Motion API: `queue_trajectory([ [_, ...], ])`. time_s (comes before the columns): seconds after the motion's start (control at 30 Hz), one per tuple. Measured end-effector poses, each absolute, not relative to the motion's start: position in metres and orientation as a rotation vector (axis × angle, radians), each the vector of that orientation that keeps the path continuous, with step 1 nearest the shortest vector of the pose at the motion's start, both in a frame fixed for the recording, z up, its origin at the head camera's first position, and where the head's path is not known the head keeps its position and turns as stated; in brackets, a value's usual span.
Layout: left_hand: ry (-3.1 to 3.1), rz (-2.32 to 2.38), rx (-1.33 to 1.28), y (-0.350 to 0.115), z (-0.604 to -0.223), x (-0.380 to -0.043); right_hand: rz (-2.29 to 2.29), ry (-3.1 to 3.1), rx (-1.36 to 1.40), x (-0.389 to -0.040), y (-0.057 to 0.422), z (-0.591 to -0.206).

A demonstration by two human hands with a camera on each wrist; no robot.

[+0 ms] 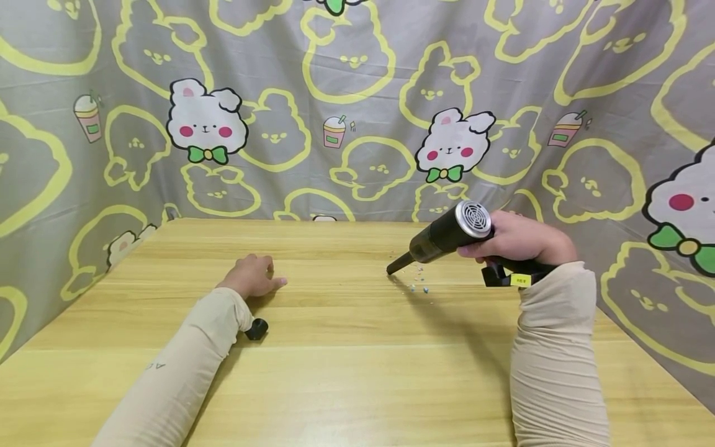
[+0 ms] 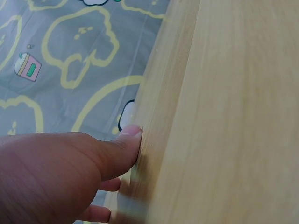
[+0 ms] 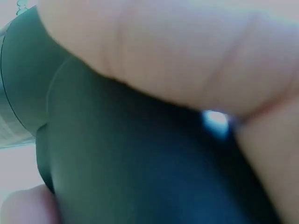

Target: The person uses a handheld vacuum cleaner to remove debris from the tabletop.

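Observation:
My right hand (image 1: pixel 522 237) grips the handle of a black handheld vacuum cleaner (image 1: pixel 441 239) with a silver vented end. Its narrow nozzle slants down to the left, the tip close over the tabletop beside scattered small bits of debris (image 1: pixel 426 290), some of them blue. In the right wrist view, fingers wrap the dark handle (image 3: pixel 117 154) at close range, and most of the vacuum is out of sight. Farther left, my left hand (image 1: pixel 252 276) rests by the table surface with loosely bent fingers, holding nothing; its thumb (image 2: pixel 124 149) shows large in the left wrist view.
The wooden table (image 1: pixel 335 385) spreads under both arms. Behind it and along both sides hangs a grey curtain (image 1: pixel 374 174) printed with yellow outlines and white rabbits. A small black piece (image 1: pixel 257 329) sits at the left wrist, and a black mount with a yellow label (image 1: pixel 521 280) at the right.

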State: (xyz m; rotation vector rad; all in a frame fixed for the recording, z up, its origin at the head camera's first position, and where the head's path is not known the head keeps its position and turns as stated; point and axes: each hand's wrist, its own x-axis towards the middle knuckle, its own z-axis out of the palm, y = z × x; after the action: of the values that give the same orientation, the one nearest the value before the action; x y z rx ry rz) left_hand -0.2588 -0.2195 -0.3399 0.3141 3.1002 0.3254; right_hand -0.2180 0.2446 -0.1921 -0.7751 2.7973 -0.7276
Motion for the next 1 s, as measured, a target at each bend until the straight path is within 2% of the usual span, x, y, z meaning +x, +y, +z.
queue_trajectory([
  [1.0, 3.097, 0.335, 0.318, -0.22, -0.341, -0.259, -0.791, 2.769, -0.701, -0.225, 0.234, -0.196],
])
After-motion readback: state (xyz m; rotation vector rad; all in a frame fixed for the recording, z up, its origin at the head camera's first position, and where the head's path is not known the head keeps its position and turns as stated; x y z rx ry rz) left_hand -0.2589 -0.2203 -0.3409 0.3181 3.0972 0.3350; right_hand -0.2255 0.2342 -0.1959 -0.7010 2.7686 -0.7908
